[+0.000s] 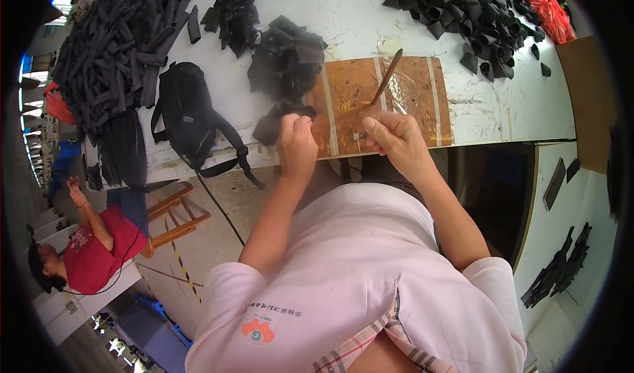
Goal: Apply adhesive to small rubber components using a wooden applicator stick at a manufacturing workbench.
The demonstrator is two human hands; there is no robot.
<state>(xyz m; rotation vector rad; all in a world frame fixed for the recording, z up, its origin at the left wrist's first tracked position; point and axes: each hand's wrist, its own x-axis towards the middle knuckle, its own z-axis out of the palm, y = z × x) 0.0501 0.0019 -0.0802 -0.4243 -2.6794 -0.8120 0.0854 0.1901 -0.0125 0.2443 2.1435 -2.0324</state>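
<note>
We judge curled pieces finished, loose pieces remaining; left hand grips black piece; right hand closed, contents unclear.

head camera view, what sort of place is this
Likely a workshop or small factory: heaps of similar black pieces on a long white worktable, and another person in red beside a second table.

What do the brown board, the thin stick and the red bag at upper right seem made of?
Brown board: perhaps wood or cardboard; scuffed brown surface, partly glossy. Thin stick: probably wood; dull brown. Red bag: likely thin plastic; shiny, with crinkles.
</note>
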